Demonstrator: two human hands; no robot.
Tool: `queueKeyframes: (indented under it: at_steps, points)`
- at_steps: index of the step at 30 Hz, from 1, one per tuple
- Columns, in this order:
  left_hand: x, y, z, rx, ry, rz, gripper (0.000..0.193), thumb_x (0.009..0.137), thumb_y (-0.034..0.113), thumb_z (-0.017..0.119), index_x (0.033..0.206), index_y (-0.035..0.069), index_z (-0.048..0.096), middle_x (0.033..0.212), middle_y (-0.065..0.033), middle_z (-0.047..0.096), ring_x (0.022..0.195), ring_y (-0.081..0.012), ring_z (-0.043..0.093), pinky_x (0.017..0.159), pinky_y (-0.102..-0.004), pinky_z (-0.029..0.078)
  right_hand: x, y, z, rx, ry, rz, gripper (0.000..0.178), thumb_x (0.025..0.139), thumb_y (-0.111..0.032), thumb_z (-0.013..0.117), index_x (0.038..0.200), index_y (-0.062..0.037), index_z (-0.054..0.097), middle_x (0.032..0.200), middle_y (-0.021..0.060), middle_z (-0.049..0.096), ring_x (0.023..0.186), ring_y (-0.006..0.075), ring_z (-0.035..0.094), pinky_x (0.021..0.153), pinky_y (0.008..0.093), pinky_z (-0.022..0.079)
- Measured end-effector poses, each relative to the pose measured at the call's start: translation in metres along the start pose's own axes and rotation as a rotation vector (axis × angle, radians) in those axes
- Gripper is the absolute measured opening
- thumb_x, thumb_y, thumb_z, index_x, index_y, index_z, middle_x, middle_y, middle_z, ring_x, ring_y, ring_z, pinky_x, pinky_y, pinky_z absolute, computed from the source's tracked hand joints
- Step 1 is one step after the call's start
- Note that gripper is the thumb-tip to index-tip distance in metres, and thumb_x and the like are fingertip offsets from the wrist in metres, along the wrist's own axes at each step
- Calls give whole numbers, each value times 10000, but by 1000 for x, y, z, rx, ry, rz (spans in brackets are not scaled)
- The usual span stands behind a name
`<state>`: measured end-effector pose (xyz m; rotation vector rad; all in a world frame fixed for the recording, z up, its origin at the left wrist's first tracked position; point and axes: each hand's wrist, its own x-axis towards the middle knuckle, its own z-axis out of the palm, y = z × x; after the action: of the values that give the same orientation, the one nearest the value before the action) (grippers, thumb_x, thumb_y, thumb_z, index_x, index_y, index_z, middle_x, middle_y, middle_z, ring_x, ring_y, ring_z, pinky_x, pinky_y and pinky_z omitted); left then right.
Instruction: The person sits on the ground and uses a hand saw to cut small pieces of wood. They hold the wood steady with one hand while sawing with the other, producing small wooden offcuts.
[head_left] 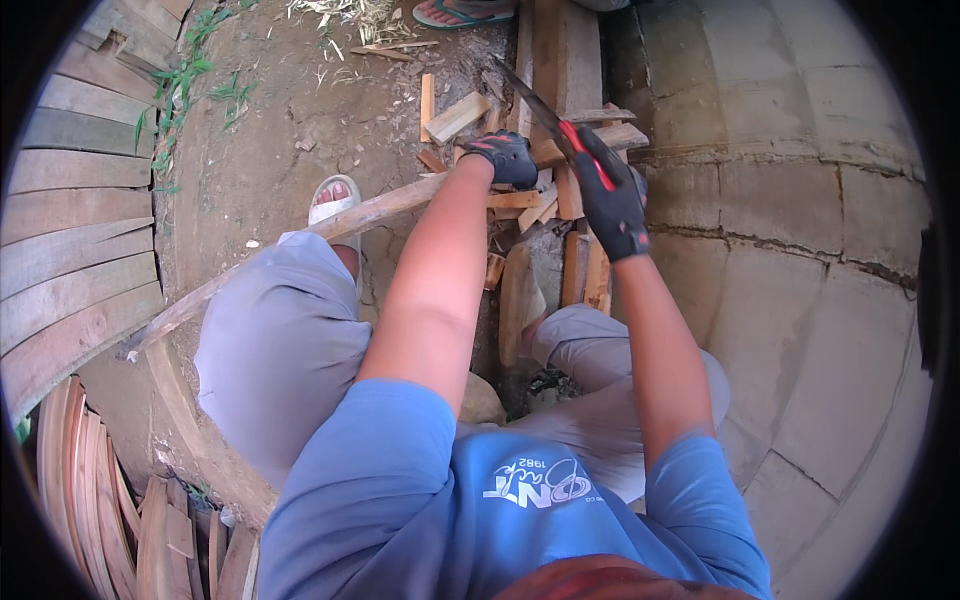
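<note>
My left hand (pixel 505 158), in a black and red glove, is closed over the far part of a long wooden strip (pixel 385 206). This strip runs from the lower left, across my left knee, and passes under my left forearm. In my gloved right hand (pixel 612 205) is a long, dark, tapering blade (pixel 530 95) with red by the grip, which looks like a hand saw. It is raised beside the left hand, its tip pointing far and left. Around both hands lie short wood offcuts (pixel 457 117), some heaped on a thick timber (pixel 580 55).
Stacked planks (pixel 80 205) line the left side, with more boards (pixel 90 480) at lower left. A grey block wall (pixel 770 200) bounds the right. Wood shavings (pixel 350 20) lie on the dirt at the far side, near a sandalled foot (pixel 463 12).
</note>
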<state>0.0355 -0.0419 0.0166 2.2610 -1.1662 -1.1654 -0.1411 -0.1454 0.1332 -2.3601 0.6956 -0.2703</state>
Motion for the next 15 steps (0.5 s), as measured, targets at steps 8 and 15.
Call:
queueKeyframes:
  at_steps: [8, 15]
  points:
    - [-7, 0, -10, -38, -39, -17, 732, 691, 371, 748, 1373, 110, 700, 1449, -171, 686, 1307, -352, 671, 1081, -466, 542, -179, -85, -163, -88, -53, 312, 445, 1084, -251, 628, 1470, -35, 675, 1109, 121, 789, 744, 140, 673, 707, 316, 543]
    - [-10, 0, -8, -44, -57, -56, 632, 699, 368, 736, 1259, 75, 731, 1366, -178, 724, 1267, -349, 691, 1048, -464, 556, -115, -69, -116, -37, -21, 166, 437, 1067, -244, 644, 1455, -49, 687, 1136, 142, 790, 781, 195, 695, 753, 340, 555]
